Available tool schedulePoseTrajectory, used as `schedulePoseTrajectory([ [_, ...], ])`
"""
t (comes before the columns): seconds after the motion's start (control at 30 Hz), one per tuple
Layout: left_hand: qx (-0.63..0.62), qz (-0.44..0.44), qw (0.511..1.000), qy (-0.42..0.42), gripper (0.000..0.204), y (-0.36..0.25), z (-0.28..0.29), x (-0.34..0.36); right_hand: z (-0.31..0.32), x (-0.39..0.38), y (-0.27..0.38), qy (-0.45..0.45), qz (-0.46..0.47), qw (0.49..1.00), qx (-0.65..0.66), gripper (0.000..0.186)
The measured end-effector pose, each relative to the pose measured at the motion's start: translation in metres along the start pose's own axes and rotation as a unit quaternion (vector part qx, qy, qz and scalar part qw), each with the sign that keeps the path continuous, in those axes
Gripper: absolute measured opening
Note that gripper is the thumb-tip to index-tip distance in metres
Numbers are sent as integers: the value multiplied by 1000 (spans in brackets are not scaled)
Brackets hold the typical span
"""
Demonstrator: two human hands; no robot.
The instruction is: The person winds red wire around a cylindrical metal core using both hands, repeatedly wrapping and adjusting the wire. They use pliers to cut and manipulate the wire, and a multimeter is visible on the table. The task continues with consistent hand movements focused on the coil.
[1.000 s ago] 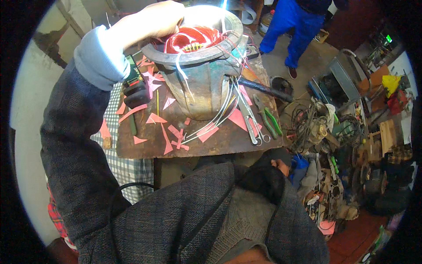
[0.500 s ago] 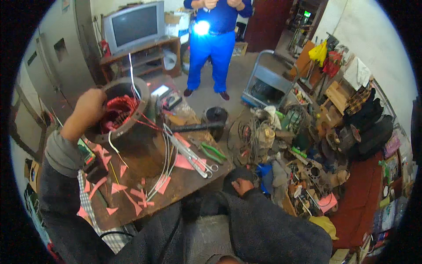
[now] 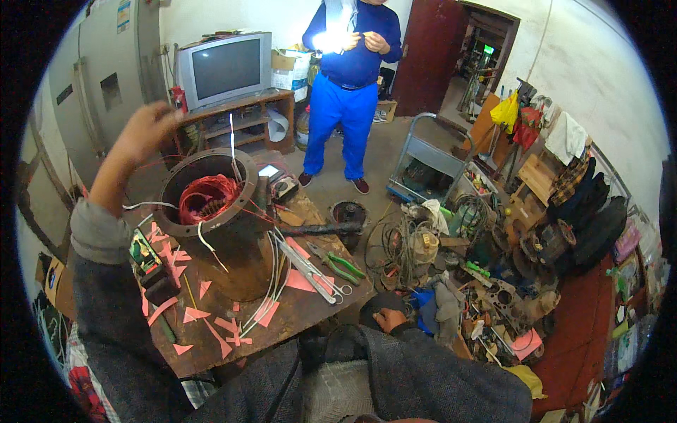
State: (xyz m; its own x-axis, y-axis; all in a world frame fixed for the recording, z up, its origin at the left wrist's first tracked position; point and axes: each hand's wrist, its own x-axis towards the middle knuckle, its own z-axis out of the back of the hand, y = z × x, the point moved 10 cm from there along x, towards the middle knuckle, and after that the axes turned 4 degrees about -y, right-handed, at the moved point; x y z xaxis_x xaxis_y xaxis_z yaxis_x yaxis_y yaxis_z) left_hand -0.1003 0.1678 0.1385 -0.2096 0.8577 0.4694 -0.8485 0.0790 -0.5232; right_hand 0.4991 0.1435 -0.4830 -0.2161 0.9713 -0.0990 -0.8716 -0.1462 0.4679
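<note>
My left hand is raised above the far left rim of a round metal motor housing, fingertips drawn together. Motion blurs them, and what they hold cannot be made out. Inside the housing lies a coil of red copper wire; thin red strands run out past its rim, some below my left hand. White sleeved leads stick up from it and hang over its edge. My right hand rests on my dark-clothed knee, fingers loosely laid out, holding nothing.
On the wooden table lie scissors, green-handled pliers, white sleeving and pink paper scraps. A person in blue stands beyond it with a bright light. A hand truck and heaped wires and parts are at the right.
My left hand has come up and away from the housing's mouth, uncovering the red coil. The view has tilted upward a little. My right hand has stayed on the knee.
</note>
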Motion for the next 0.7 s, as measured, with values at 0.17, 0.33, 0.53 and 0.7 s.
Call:
schedulePoseTrajectory([
  [0.17, -266, 54, 961, -48, 69, -7, 29, 35, 2, 7, 1, -26, 15, 999, -30, 46],
  [0.33, -225, 151, 962, 22, 89, 6, -11, 32, -3, 8, 3, -10, 87, 996, -30, 47],
  [0.53, -199, 221, 950, 101, 87, 72, -47, 34, 3, 4, -8, 15, 51, 998, -25, 49],
  [0.7, -47, -10, 998, 27, 84, 81, -53, 98, 2, 7, -9, 10, 27, 999, -14, 48],
])
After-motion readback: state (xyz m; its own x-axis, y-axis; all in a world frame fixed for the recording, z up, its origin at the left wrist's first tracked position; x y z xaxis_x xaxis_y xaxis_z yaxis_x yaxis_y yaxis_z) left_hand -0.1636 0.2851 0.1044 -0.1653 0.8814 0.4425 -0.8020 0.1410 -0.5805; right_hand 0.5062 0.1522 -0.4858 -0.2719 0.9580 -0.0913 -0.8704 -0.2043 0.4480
